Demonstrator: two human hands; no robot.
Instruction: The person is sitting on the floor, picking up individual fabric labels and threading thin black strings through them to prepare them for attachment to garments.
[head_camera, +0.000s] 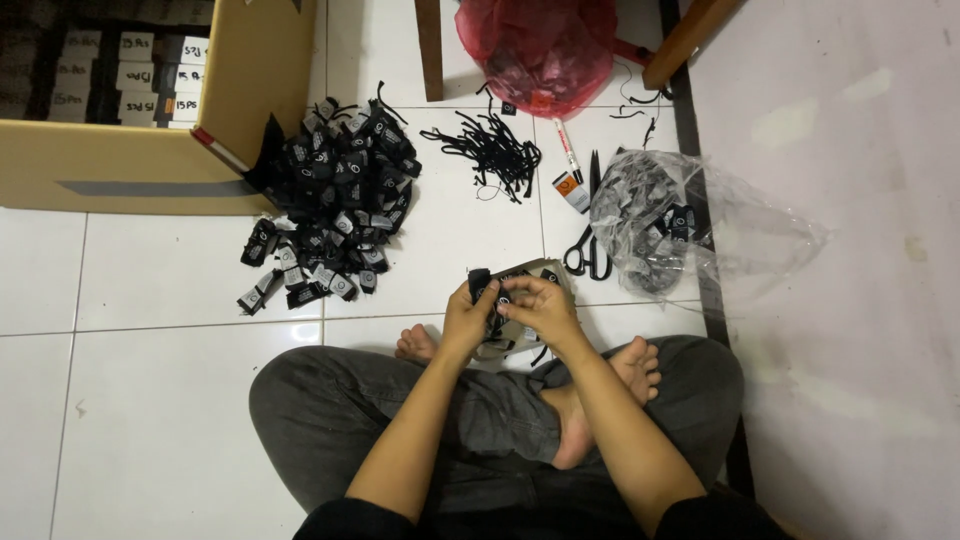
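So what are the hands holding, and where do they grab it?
Both hands hold a small bunch of black tags. The left hand grips its left end, and the right hand pinches the right side with its fingertips. The exact grip is too small to tell.

Cardboard box (120, 165) top left; red plastic bag (540, 45); scissors (590, 245); clear plastic bag (690, 225); black cords (495, 150).

Soft overhead light is falling evenly, brightening the glossy white floor tiles (170, 290), which are showing faint sheen. Glare is streaking the crumpled clear plastic bag (700, 215). Corners are darkening slightly, edges are bowing from wide-angle distortion, and focus is staying sharp.
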